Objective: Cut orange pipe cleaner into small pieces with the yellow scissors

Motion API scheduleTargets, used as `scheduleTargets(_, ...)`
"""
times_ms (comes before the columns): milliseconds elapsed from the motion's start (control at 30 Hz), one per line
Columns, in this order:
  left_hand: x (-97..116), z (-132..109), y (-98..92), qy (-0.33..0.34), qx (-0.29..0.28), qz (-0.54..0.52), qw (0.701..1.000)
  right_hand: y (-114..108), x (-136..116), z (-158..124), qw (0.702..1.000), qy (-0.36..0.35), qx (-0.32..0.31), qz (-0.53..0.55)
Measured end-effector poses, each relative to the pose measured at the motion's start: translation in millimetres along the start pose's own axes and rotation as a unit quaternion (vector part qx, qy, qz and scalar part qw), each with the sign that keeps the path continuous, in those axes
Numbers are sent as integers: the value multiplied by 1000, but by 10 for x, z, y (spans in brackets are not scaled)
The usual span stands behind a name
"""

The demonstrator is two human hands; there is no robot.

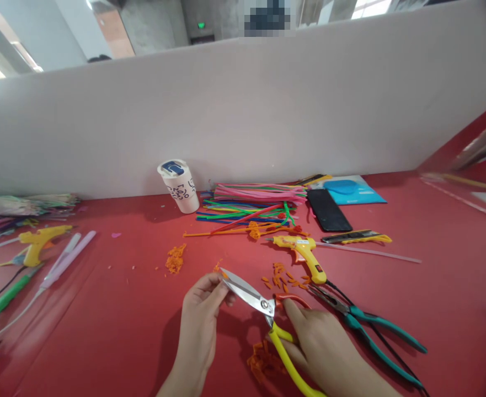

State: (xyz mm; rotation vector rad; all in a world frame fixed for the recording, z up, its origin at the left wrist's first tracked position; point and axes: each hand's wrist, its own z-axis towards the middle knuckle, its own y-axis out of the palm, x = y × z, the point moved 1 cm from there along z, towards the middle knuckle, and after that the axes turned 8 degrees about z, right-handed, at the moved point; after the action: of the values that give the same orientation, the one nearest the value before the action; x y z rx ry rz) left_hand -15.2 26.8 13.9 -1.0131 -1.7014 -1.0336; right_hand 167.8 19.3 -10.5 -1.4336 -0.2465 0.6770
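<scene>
Orange bit (225, 275) in L hand (202, 303), R hand (318, 335) w/ scissors (245, 292) at it

The yellow handle of the scissors (246, 292) runs down to the bottom edge, and the right hand (319, 336) covers part of the grips. At the scissors' tip, the left hand (201, 306) partly hides an orange scrap (225, 275) too small to make out. Below the scissors, their handle overlaps an orange clump (260, 361). Far left of the scissors, pale stems (27, 204) blur and leave the frame. Beyond the scissors, markings on the cup (180, 190) are unreadable.
</scene>
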Motion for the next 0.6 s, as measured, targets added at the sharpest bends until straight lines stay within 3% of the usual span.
scheduleTargets(600, -4, -7, 0, -3, -1, 6, 1000, 41, 15, -22, 1000, -16, 23, -13)
